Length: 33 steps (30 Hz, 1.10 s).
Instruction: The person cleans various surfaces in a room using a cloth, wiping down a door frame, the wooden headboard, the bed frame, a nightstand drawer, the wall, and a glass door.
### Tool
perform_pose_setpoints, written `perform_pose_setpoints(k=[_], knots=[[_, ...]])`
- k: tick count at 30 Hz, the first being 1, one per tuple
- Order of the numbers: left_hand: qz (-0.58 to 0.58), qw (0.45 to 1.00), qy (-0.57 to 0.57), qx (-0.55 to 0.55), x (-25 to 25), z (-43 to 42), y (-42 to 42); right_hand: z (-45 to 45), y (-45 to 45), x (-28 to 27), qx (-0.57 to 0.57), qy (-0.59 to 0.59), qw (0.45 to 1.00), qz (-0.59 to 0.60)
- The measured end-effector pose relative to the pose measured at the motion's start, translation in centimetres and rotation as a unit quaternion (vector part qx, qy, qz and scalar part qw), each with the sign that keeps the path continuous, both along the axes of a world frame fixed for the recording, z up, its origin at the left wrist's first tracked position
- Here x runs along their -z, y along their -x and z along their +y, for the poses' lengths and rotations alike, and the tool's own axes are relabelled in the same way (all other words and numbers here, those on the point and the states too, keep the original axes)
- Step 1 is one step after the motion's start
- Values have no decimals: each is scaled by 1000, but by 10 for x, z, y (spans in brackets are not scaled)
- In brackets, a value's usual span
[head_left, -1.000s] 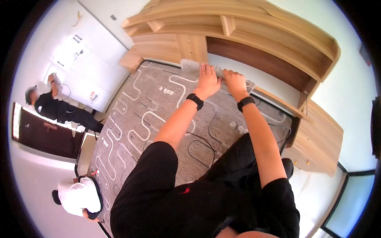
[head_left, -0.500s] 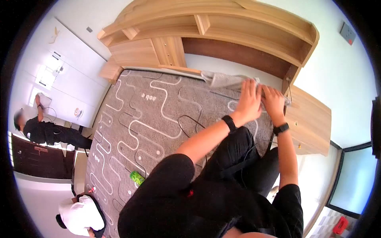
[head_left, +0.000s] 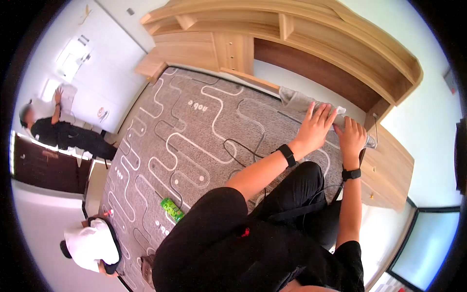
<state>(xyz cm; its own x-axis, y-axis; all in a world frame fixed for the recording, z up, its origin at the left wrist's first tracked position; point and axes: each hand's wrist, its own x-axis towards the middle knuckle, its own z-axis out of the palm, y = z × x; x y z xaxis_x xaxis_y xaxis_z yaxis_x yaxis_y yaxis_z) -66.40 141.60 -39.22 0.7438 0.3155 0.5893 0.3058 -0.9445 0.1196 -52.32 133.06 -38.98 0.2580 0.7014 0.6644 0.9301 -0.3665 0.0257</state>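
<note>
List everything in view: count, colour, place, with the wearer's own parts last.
Covering: 1, grey with pale curved lines, centre
Rail: 1, light wood, along the covering's far edge
Cloth: 1, grey, over the rail
Container: 1, green, on the covering
Cable: at least 1, dark, on the covering
Shelf unit: 1, light wood, top
Side cabinet: 1, light wood, right
Panelled cabinet: 1, white, upper left
Door: 1, dark brown, far left
Framed pane: 1, pale blue, lower right
Co-workers: 2, one in black, one in white, left
Small blurred items: several, unclear
Wristbands: 2, black, one per wrist
Left grip: 1, bare, fingers extended on the cloth
Right grip: 1, bare, curled over the cloth
</note>
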Motion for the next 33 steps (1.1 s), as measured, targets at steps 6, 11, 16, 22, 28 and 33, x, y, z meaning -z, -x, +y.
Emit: perform_pose_setpoints(k=[6,11,16,22,28,33], knots=[[8,984,-40,-171,4,75,57,107,69,5,-74,36,996,23],[37,973,-41,-222,3,115,82,162,93,9,-126,45,991,31],[67,947,-95,-298,11,112,63,148,82,13,-159,31,987,1],[100,961,-64,-251,9,90,52,107,59,6,-127,74,988,41],[62,997,-22,-44,-5,14,1,-2,-16,10,-103,23,994,-18],[12,992,36,121,-11,-41,-42,-87,-68,5,-43,30,999,-12]])
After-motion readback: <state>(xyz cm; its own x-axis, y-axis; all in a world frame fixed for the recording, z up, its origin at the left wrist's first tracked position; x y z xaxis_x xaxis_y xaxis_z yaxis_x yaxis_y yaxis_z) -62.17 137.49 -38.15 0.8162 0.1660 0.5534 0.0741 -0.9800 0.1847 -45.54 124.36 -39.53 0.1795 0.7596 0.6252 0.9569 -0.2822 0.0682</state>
